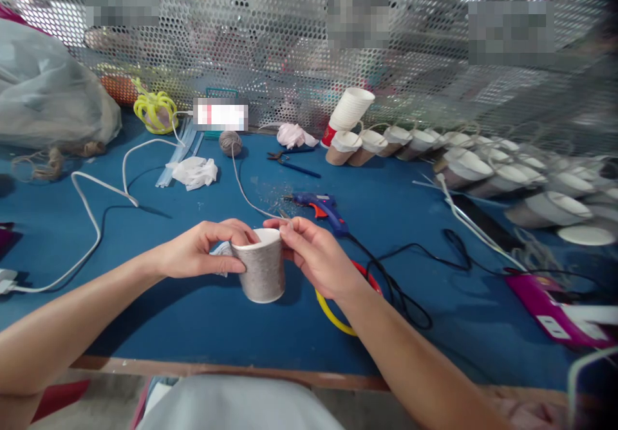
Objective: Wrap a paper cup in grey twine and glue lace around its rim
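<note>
Twine-wrapped paper cup (261, 269) — upright, tilted slightly, above blue table.

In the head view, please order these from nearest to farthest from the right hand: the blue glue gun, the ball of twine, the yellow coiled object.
From the right hand:
1. Blue glue gun, just beyond it.
2. Ball of twine, farther back, left.
3. Yellow coiled object, far back left.

No legible text, label, brand or number anywhere. Patches on mesh wall (290, 44) and on bench (145, 301) were blurred out, unreadable.
</note>
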`<action>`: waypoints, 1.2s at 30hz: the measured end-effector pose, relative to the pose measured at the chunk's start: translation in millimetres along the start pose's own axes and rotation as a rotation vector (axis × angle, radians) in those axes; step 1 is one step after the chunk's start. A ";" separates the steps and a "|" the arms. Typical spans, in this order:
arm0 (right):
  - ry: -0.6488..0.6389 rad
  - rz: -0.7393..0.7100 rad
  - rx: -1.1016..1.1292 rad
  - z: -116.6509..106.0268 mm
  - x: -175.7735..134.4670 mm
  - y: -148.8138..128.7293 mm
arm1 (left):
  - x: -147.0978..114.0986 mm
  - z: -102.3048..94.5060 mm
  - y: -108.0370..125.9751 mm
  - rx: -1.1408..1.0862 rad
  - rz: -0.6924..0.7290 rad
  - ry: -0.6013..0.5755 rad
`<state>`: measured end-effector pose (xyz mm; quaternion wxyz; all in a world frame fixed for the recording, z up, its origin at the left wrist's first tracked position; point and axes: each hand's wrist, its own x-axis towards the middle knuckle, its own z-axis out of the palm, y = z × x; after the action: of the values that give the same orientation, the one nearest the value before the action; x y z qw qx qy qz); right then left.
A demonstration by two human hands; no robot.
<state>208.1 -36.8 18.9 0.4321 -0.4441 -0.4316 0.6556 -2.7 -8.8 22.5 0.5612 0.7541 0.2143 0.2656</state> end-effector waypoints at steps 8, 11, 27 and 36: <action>0.040 -0.004 -0.099 3.4 2.6 9.6 | 2.9 5.5 -2.6 0.160 -0.165 0.055; 0.045 -0.011 -0.118 4.8 3.1 12.7 | 3.0 8.1 -0.1 0.178 -0.249 0.089; 0.066 -0.181 -0.445 1.8 0.2 12.3 | 1.8 3.1 -5.2 0.011 -0.232 0.007; 0.053 -0.231 -0.515 1.5 0.8 10.2 | 0.8 2.9 -10.1 -0.052 -0.192 0.018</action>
<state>204.7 -38.9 9.4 0.3881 -0.5039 -0.6204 0.4589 -0.5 -7.6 12.3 0.6014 0.7129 0.2838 0.2227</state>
